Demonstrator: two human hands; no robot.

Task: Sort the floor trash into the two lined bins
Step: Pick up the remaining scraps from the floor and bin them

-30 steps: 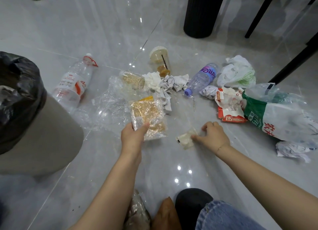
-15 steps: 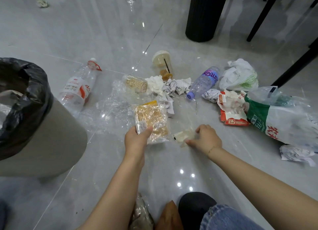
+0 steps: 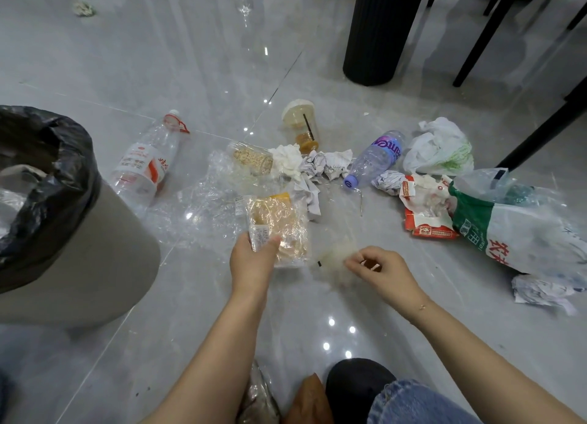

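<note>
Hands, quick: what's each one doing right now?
Left hand: grips the clear snack packet by its near edge.
Right hand: pinches a small blurred translucent wrapper; what it is can't be told.

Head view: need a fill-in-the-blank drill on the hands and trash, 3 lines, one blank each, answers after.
1. The left hand grips the clear food wrapper by its ____ edge.
2. The cap of the purple-label bottle is ____ in colour.
3. The bin at the left is lined with a ____ bag.
4. The right hand pinches a small blurred wrapper that lies to the ____ of the food wrapper.

Answers: near; purple; black; right
</note>
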